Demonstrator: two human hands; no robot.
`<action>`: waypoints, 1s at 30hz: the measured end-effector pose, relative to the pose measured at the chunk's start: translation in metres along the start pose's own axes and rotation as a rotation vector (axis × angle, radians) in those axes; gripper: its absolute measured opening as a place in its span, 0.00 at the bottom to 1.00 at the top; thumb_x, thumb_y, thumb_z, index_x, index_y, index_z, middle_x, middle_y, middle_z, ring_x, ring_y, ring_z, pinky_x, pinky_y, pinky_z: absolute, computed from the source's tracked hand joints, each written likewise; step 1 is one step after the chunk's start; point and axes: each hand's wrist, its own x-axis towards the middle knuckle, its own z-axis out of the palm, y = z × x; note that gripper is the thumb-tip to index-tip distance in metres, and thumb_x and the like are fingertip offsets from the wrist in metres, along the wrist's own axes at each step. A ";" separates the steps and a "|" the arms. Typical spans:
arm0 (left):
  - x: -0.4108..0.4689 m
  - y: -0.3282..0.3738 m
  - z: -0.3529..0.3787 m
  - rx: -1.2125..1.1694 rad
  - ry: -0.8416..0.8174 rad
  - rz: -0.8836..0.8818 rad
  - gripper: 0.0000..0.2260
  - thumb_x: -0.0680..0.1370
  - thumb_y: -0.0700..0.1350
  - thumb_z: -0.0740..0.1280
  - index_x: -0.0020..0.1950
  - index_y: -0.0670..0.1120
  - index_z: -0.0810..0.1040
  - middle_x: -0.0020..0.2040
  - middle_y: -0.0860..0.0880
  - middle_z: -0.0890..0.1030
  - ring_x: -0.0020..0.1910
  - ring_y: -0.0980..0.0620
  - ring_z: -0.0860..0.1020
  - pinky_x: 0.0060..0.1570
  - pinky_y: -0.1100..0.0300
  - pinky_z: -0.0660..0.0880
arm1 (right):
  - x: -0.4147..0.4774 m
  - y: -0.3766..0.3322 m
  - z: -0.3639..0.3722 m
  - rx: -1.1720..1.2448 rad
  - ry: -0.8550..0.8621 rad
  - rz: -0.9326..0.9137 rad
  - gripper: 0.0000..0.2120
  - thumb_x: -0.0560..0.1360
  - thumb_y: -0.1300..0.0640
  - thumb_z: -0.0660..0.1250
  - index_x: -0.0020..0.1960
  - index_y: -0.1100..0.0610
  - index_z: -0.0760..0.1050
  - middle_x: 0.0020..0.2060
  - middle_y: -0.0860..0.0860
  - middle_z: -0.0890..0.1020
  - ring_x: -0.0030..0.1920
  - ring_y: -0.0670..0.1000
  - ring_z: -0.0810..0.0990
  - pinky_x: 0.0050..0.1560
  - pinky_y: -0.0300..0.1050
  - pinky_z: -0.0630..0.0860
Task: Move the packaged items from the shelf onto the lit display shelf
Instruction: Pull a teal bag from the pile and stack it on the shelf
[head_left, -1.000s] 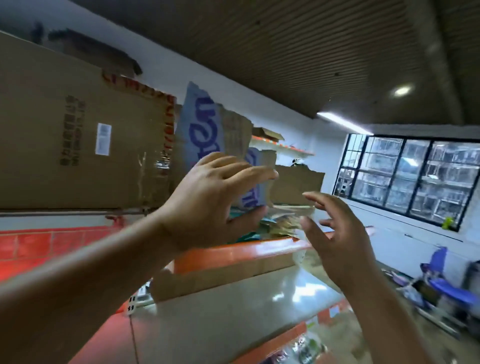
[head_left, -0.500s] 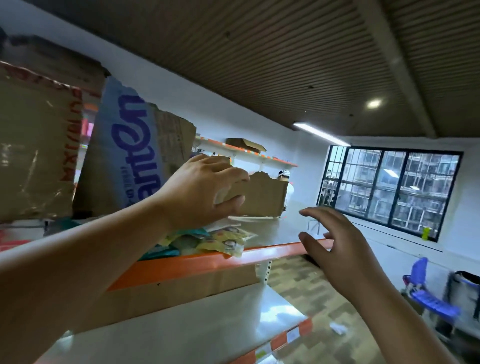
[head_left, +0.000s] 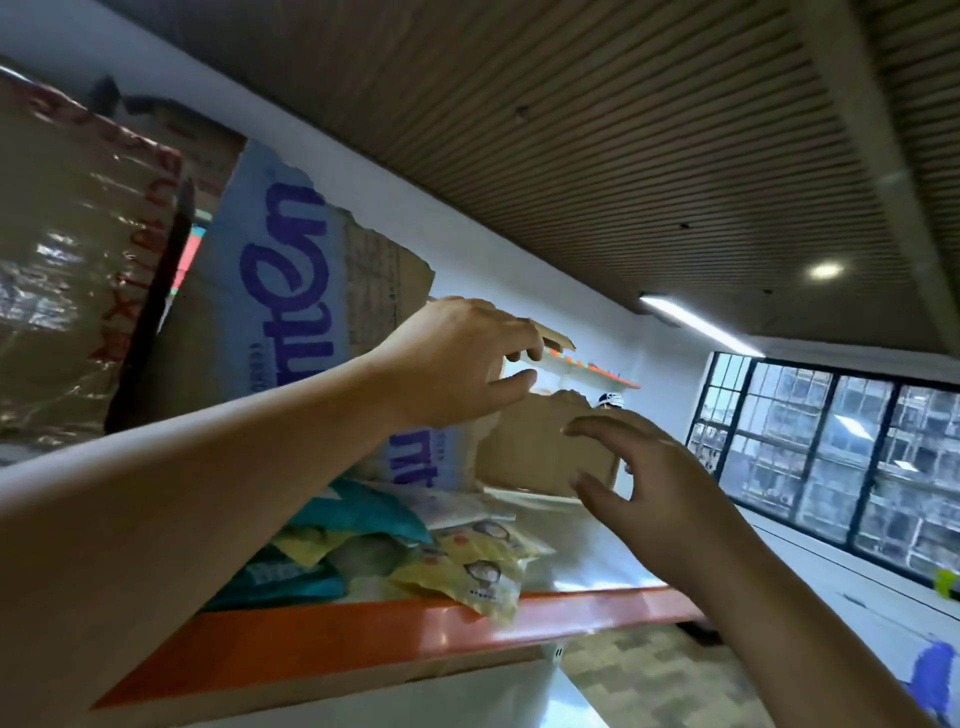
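Rising from where it hovered low over the packets half a second ago, the left hand now hangs in front of the torn blue-printed carton. The right hand has climbed from below the shelf lip and closed in, so that it shows against the brown cardboard piece. The head camera has also moved closer to the shelf.

Head view: the packaged items lie in a loose pile at the front of the shelf, yellow packets overlapping a teal packet. One yellow corner hangs over the orange lip. The pile's long axis runs along the shelf front, left to right. It sits below the left hand, under that forearm, and below and to the left of the right hand. The right hand, lower and just beside the yellow packets, looks the nearer of the two.

Both hands hold nothing. The left hand's fingers are bent with the thumb held apart, and whether the fingertips touch the carton cannot be told. The right hand's fingers are spread wide.

Picking up the packets calls for both hands to drop toward the pile. The lit display shelf is not in view.
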 end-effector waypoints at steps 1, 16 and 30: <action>0.002 -0.005 0.007 -0.026 -0.019 -0.040 0.14 0.78 0.60 0.61 0.58 0.58 0.80 0.50 0.57 0.83 0.48 0.56 0.79 0.49 0.53 0.78 | 0.009 0.002 0.005 0.007 -0.016 -0.005 0.17 0.75 0.51 0.71 0.63 0.42 0.77 0.59 0.33 0.73 0.55 0.30 0.71 0.56 0.25 0.64; -0.067 -0.078 0.055 0.043 -0.486 -0.560 0.08 0.80 0.56 0.67 0.56 0.57 0.82 0.49 0.57 0.83 0.46 0.61 0.78 0.47 0.58 0.78 | 0.107 -0.016 0.138 0.079 -0.773 -0.283 0.34 0.73 0.44 0.74 0.75 0.39 0.63 0.64 0.39 0.74 0.59 0.44 0.75 0.57 0.41 0.74; -0.061 -0.083 0.036 0.141 -0.497 -0.773 0.10 0.78 0.60 0.69 0.59 0.63 0.79 0.48 0.62 0.81 0.47 0.66 0.78 0.44 0.67 0.73 | 0.146 0.009 0.194 0.309 -0.737 -0.591 0.02 0.77 0.54 0.70 0.47 0.50 0.82 0.42 0.45 0.82 0.45 0.43 0.78 0.45 0.34 0.72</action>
